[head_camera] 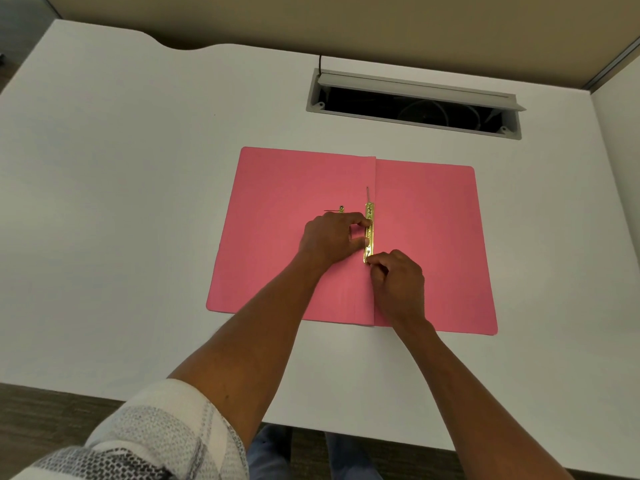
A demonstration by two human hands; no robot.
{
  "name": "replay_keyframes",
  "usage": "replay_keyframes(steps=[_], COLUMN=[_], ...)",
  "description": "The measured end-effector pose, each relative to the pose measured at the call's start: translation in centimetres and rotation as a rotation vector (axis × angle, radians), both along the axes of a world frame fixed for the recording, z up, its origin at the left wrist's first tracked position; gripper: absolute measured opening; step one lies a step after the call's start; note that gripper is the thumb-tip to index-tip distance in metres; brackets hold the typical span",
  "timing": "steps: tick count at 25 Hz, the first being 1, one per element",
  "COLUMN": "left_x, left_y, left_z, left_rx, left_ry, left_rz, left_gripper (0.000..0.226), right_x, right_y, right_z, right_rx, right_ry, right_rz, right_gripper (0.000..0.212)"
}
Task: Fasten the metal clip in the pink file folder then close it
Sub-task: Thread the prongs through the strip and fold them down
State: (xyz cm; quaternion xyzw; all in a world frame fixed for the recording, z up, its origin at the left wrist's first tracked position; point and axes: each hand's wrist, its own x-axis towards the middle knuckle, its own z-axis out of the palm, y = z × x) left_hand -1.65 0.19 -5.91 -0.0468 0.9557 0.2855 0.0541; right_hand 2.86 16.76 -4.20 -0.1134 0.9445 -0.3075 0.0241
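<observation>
The pink file folder lies open and flat on the white desk. A gold metal clip bar runs along its centre fold, with a thin prong standing up just beyond its far end. My left hand rests on the left flap, thumb and forefinger pinching the middle of the bar. My right hand has its fingertips closed on the bar's near end. A small loose gold piece lies on the left flap beyond my left hand.
The white desk spreads wide to the left. An open cable tray slot with a raised lid sits behind the folder. A beige partition wall runs along the back. The desk's near edge is below my forearms.
</observation>
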Motion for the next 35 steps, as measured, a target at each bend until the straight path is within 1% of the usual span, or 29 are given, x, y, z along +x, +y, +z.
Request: replay_keyframes(steps=[4,8,13,19,21,25,30,35], left_x=[-0.1,-0.2,-0.2,-0.1,-0.1,-0.2,-0.3,-0.3], left_y=[-0.1,-0.1,0.0,0.0,0.0,0.0,0.0,0.1], left_z=[0.0,-0.2,0.0,0.1,0.2,0.5,0.6,0.6], left_rx=[-0.008,-0.022,-0.016,-0.004,-0.002,-0.004,-0.003,-0.015], left_ry=[0.001,0.013,0.013,0.000,-0.005,-0.030,-0.043,-0.047], left_rz=[-0.006,-0.022,-0.017,-0.003,-0.008,-0.040,-0.043,-0.048], left_gripper=[0.037,0.038,0.038,0.039,0.044,0.055,0.056,0.055], right_x=[0.4,0.5,0.5,0.5,0.4,0.1,0.0,-0.1], right_y=[-0.2,-0.5,-0.8,-1.3,-1.5,-1.4,-1.2,-0.5], right_z=[0.0,0.0,0.1,0.2,0.2,0.2,0.2,0.4], right_rx=[-0.187,-0.200,-0.096,0.163,0.204,0.140,0.045,-0.088], right_ry=[-0.042,-0.070,-0.069,0.001,-0.013,-0.051,-0.073,-0.153], right_rz=[-0.145,-0.180,-0.143,-0.027,-0.027,-0.070,-0.115,-0.261], right_gripper=[0.018,0.017,0.017,0.019,0.019,0.020,0.020,0.018])
